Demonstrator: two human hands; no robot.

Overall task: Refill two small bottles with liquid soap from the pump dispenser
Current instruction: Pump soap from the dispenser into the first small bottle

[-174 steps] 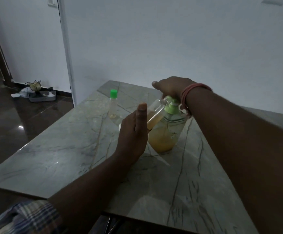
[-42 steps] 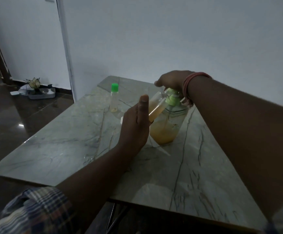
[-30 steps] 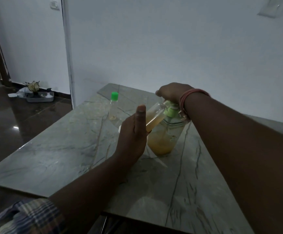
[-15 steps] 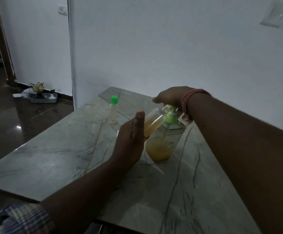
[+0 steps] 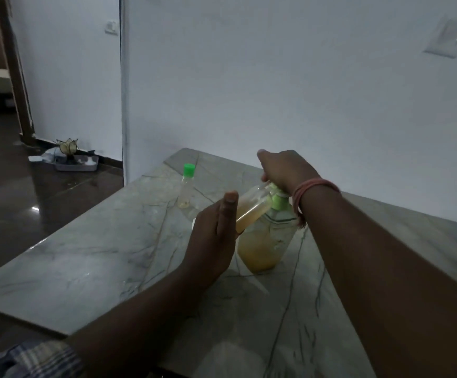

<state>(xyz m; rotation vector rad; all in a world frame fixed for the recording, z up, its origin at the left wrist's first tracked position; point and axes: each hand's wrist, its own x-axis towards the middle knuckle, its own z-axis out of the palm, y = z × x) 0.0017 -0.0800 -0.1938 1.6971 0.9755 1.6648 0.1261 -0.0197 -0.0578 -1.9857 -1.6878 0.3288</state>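
A clear pump dispenser point(image 5: 265, 246) with amber soap and a green pump head stands mid-table. My right hand point(image 5: 284, 169) rests on top of the pump head, palm down. My left hand point(image 5: 213, 241) holds a small clear bottle point(image 5: 253, 208) tilted, its mouth up at the pump spout; the bottle is roughly half full of amber soap. The spout itself is hidden under my right hand. A second small bottle point(image 5: 185, 186) with a green cap stands upright farther back on the left, nearly empty.
The marble table point(image 5: 99, 268) has its left edge close to the capped bottle. A white wall stands just behind the table. On the dark floor at the far left lies a tray point(image 5: 76, 163) with small items.
The camera view has shifted upward, so table and hands sit lower in frame. Both hands keep the same hold on bottle and pump.
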